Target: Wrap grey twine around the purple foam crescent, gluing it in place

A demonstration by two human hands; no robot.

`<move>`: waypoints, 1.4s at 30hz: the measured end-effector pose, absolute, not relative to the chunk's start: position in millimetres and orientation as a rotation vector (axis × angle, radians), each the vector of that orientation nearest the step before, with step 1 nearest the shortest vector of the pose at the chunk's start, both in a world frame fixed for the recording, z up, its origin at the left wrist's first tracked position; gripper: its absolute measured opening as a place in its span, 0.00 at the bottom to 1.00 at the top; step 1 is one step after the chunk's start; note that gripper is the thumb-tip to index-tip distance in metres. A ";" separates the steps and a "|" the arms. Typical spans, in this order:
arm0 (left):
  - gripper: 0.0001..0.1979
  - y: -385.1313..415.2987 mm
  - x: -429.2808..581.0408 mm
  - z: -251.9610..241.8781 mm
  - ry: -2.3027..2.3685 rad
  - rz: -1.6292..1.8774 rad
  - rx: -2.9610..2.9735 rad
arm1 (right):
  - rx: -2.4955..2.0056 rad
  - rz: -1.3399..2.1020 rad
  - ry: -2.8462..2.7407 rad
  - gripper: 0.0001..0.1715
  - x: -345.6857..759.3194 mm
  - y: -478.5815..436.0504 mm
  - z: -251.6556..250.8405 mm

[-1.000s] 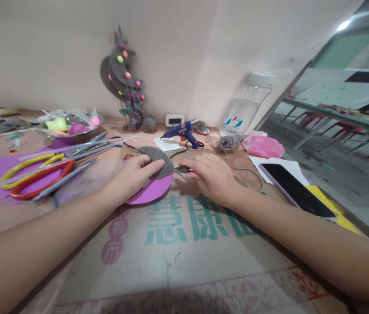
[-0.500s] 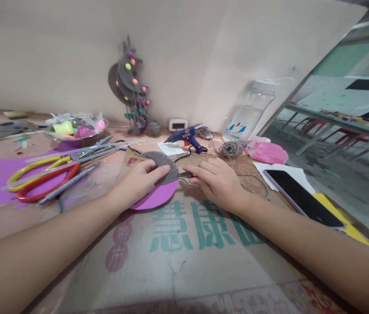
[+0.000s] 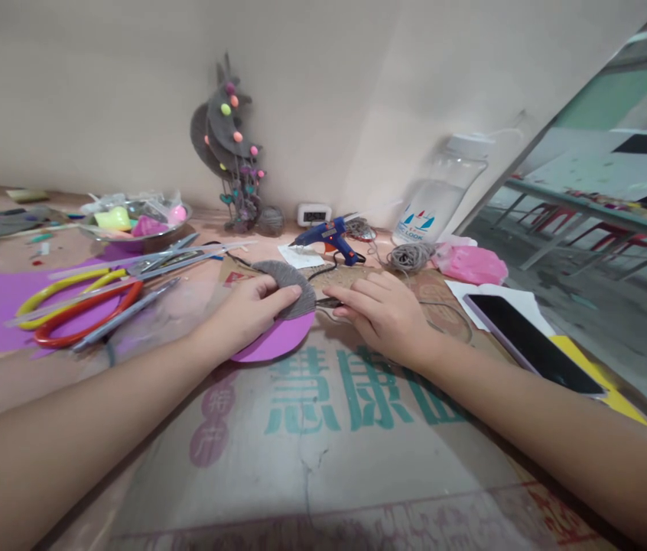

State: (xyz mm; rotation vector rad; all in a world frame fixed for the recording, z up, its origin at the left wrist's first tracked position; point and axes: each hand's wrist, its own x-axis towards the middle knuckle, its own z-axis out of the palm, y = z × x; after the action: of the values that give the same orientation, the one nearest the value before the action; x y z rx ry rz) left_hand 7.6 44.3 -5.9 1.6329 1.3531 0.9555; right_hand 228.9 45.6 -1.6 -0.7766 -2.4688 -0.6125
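My left hand point(image 3: 251, 310) pinches a crescent-shaped piece point(image 3: 296, 287) wound with grey yarn, its thumb flat on the wrapped part. Below the wrapping, a purple card section point(image 3: 277, 338) of the same piece shows bare. My right hand point(image 3: 384, 314) is closed just right of the piece, thumb and forefinger together on a strand of grey yarn point(image 3: 326, 303) that runs to the piece's edge. A dark, slim shape sits at those fingertips, too small to make out. More yarn loops out beyond the right hand, toward a loose yarn ball point(image 3: 409, 256).
A blue glue gun point(image 3: 332, 241) lies behind the hands. Scissors with yellow and red handles point(image 3: 91, 310) and a metal bowl point(image 3: 140, 236) are left. At right are a water bottle point(image 3: 443, 191) and a phone point(image 3: 533, 344). Printed cardboard point(image 3: 323, 467) covers the front.
The view has shifted slightly. Both hands keep nearly the same hold and position on the crescent and the yarn.
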 end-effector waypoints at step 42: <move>0.16 41.9 8.9 -0.1 1.346 0.953 1.655 | -0.761 -0.580 -2.528 0.18 229.8 47.2 -4.5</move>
State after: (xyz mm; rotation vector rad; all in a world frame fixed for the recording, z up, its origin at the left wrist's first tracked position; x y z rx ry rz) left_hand 8.9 41.9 -0.1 1.6548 1.3460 0.9530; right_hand 229.8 47.2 -4.5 -0.7607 -2.5277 -0.5802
